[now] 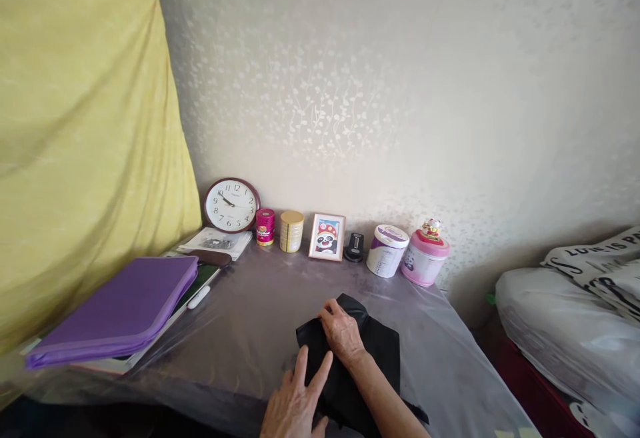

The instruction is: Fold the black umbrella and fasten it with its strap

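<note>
A black folded cloth-like item (383, 351) lies on the grey covered table (240, 318) near its front edge, with a thin dark strap end at its lower right. My right hand (341, 333) is on top of it, fingers curled and pinching the black material near its upper left part. Lower and to the left, my left hand (295, 398) has its fingers spread over the item's left edge and holds nothing. My right forearm covers part of the item's middle.
Along the wall stand a round clock (232, 205), a pink tin (265, 227), a yellow-lidded can (291, 231), a framed panda picture (327, 237), a small black object (354, 247) and two tubs (387, 251). A purple folder (120, 301) lies left; wrapped bedding (565, 331) is right.
</note>
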`<state>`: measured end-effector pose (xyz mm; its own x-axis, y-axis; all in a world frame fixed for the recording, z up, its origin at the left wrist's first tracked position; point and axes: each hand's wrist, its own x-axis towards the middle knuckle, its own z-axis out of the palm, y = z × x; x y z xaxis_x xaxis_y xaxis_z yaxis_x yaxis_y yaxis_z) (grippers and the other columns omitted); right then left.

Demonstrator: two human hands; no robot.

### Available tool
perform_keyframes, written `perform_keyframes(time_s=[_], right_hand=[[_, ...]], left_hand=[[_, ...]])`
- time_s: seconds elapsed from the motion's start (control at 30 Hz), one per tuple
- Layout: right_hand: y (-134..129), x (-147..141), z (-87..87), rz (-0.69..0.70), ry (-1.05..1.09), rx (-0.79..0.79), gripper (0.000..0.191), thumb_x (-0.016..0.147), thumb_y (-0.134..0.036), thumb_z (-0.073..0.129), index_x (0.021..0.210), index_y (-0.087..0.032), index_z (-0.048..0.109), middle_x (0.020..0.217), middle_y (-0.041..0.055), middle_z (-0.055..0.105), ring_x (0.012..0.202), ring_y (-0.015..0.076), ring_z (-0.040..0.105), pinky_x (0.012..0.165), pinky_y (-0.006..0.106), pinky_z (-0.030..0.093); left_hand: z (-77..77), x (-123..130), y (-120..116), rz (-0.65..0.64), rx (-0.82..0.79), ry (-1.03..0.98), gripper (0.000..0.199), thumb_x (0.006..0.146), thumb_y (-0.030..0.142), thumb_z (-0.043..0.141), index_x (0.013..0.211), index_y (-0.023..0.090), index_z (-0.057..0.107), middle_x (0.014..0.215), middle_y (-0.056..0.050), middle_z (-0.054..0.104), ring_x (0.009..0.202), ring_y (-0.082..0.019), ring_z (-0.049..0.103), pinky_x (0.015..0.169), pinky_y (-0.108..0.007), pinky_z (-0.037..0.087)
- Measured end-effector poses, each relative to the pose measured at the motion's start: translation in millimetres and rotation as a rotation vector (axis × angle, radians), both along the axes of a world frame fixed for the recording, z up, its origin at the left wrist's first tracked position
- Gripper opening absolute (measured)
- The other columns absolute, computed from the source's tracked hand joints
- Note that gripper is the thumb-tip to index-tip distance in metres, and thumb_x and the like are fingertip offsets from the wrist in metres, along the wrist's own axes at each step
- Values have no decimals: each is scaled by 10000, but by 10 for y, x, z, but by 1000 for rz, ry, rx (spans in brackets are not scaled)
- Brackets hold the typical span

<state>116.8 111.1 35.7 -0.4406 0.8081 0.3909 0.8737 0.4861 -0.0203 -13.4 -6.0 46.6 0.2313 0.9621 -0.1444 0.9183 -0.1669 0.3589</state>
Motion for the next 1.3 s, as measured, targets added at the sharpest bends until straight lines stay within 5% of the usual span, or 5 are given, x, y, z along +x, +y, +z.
perform_keyframes(time_s=[0.17,0.47,0.73,1.0,1.3], right_hand=[[11,27,-42,6,41,1,180,894,-199,413,871,-228,590,948,25,557,801,113,574,608,165,435],[-185,118,-11,110,286,-43,211,912,-218,369,899,-217,580,894,33,603,810,131,576,737,233,449],[-273,245,-49,303,180,-167,287,934,-230,339,893,-212,622,934,12,660,983,139,560,1015,343,286],[184,384,-41,105,83,-210,301,922,-248,361,888,-209,657,948,17,690,1074,169,528,1038,380,216],[496,679,-51,-278,114,-176,335,912,-262,312,939,-205,640,996,74,661,954,186,582,849,301,397]], left_hand=[[-105,79,38,-89,14,-51,841,675,81,520,1386,341,152,1491,-72,-81,1121,-239,511,845,-308,462],[-243,308,30,-75,28,200,877,650,-46,377,1384,334,82,1480,-66,87,837,-193,641,700,-311,539],[-527,464,42,19,131,273,825,681,-51,345,1380,297,79,1469,-37,154,739,-165,641,631,-261,546],[-391,334,79,-69,-35,100,858,658,-39,333,1376,259,-30,1466,-102,27,808,-197,656,679,-298,533],[-206,324,20,-25,-115,55,932,604,-34,386,1388,241,-36,1472,-123,33,870,-209,645,717,-290,512]])
